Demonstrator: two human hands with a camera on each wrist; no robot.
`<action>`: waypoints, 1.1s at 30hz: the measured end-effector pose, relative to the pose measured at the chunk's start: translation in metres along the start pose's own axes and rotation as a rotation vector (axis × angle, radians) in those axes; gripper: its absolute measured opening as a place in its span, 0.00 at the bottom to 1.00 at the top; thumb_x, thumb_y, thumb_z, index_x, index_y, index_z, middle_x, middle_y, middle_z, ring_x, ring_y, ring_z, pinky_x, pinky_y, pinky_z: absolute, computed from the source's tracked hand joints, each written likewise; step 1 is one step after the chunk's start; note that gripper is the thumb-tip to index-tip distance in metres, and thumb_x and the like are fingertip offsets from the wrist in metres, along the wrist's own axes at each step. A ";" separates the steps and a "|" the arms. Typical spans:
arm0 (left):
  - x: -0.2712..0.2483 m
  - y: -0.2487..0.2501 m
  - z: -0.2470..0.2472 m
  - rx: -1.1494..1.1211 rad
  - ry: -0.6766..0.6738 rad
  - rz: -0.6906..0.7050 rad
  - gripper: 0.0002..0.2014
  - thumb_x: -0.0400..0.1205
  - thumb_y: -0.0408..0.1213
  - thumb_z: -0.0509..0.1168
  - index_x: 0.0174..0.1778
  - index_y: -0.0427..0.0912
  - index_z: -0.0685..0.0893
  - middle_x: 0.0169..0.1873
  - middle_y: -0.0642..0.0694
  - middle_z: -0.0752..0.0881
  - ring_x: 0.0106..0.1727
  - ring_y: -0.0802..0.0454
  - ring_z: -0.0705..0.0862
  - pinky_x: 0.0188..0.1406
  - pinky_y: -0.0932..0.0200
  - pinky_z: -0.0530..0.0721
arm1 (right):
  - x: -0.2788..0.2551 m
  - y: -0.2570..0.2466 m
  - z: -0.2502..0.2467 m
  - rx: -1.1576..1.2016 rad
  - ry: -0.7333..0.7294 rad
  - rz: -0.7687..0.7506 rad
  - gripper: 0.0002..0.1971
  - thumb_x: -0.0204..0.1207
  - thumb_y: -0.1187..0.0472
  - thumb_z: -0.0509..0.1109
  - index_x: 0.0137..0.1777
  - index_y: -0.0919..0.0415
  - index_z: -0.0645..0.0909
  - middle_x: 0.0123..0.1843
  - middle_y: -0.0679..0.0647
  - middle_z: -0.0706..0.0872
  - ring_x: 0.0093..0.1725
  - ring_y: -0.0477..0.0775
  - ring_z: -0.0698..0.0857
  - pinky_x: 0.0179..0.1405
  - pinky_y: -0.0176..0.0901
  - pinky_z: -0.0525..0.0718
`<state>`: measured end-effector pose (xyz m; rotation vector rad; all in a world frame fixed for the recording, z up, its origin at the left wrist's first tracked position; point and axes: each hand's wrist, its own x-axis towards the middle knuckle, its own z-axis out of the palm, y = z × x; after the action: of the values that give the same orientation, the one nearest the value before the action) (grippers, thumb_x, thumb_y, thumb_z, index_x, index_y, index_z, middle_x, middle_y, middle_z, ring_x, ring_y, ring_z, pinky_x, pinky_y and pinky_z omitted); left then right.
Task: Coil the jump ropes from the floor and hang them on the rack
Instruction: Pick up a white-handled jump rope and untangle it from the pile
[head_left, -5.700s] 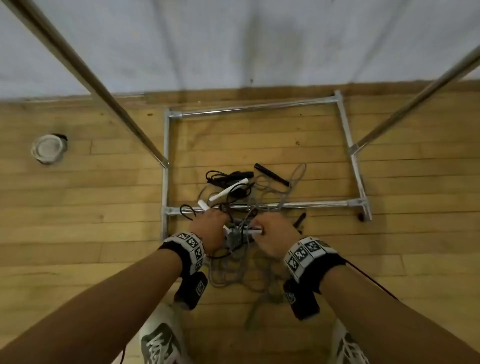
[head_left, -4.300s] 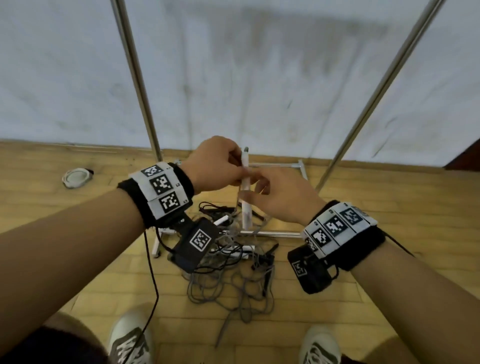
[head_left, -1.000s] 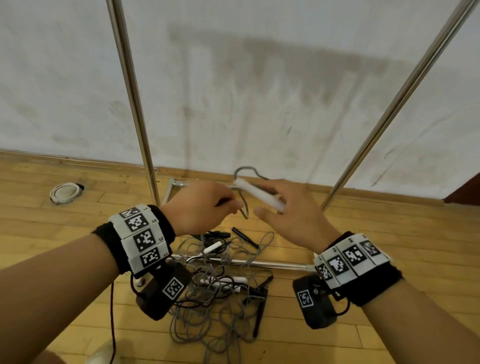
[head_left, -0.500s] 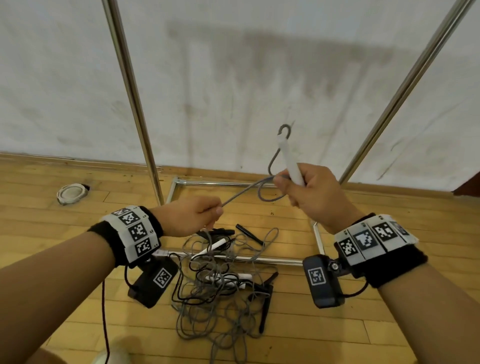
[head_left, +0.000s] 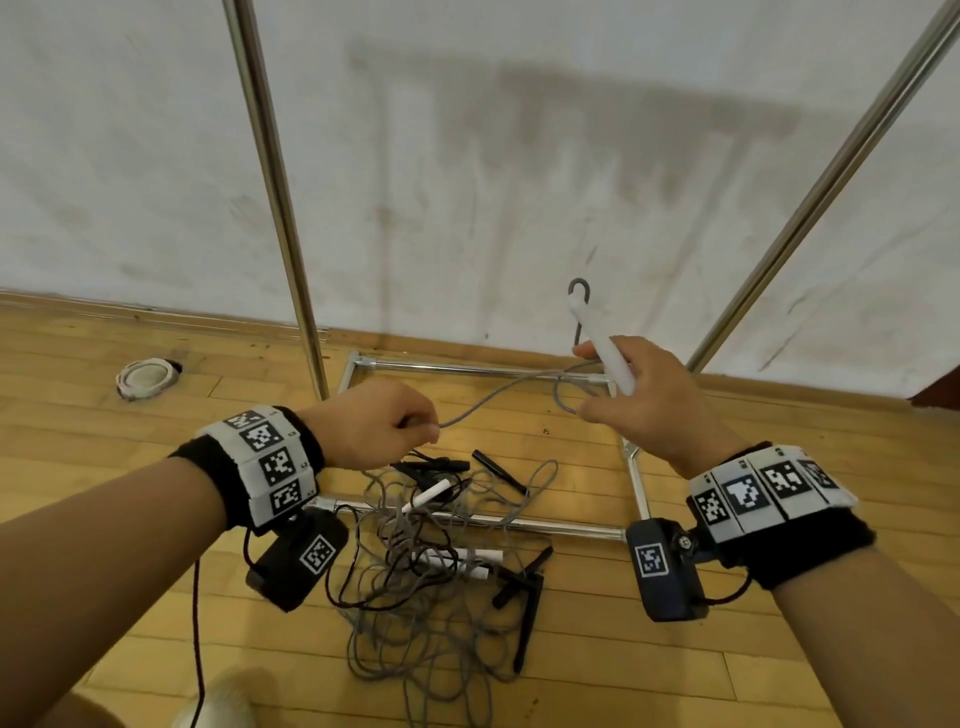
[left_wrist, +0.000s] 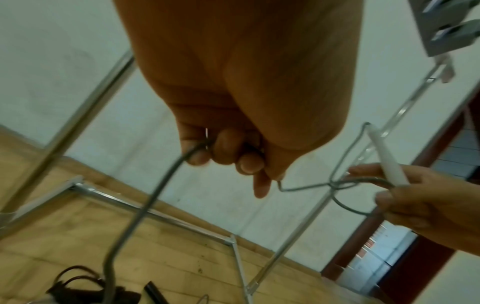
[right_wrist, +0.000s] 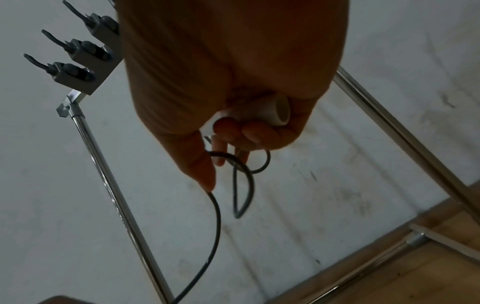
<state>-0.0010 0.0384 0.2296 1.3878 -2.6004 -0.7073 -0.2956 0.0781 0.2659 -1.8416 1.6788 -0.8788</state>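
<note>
My right hand grips the white handle of a grey jump rope, with the handle pointing up. A small loop of its grey cord hangs by my right fingers and runs left to my left hand, which pinches it. In the left wrist view my fingers curl round the cord. The right wrist view shows the handle's end in my palm and the cord loop below. The other ropes lie in a tangled pile on the floor.
The rack's two steel uprights rise on either side, and its base frame lies on the wooden floor by the white wall. Grey hooks sit on the rack's top bar. A round white object lies at far left.
The white handle came up from the floor pile. In the last second my right hand tipped it upright and my hands drew apart, stretching grey cord between them.
</note>
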 end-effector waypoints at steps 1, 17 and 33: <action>0.001 0.007 0.000 0.028 0.015 0.017 0.12 0.87 0.45 0.61 0.44 0.47 0.87 0.29 0.54 0.81 0.30 0.63 0.79 0.29 0.70 0.72 | -0.001 -0.003 0.002 0.037 -0.029 -0.010 0.25 0.64 0.61 0.82 0.60 0.43 0.82 0.61 0.45 0.83 0.54 0.40 0.82 0.43 0.31 0.80; -0.005 0.048 -0.007 -0.271 0.179 0.084 0.14 0.86 0.45 0.63 0.35 0.50 0.85 0.26 0.56 0.87 0.25 0.60 0.83 0.24 0.66 0.78 | -0.016 -0.026 0.047 -0.087 -0.231 -0.219 0.05 0.77 0.51 0.75 0.48 0.49 0.89 0.36 0.48 0.87 0.35 0.46 0.83 0.35 0.47 0.80; -0.004 -0.013 0.015 -0.080 -0.175 -0.017 0.13 0.90 0.43 0.54 0.42 0.56 0.80 0.41 0.57 0.86 0.43 0.64 0.81 0.47 0.63 0.76 | 0.001 -0.006 0.001 0.041 0.160 -0.158 0.08 0.81 0.58 0.71 0.39 0.53 0.84 0.28 0.47 0.81 0.26 0.42 0.74 0.27 0.32 0.71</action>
<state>0.0067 0.0409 0.2107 1.3852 -2.6578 -0.9656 -0.2906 0.0775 0.2693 -1.9420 1.6110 -1.1449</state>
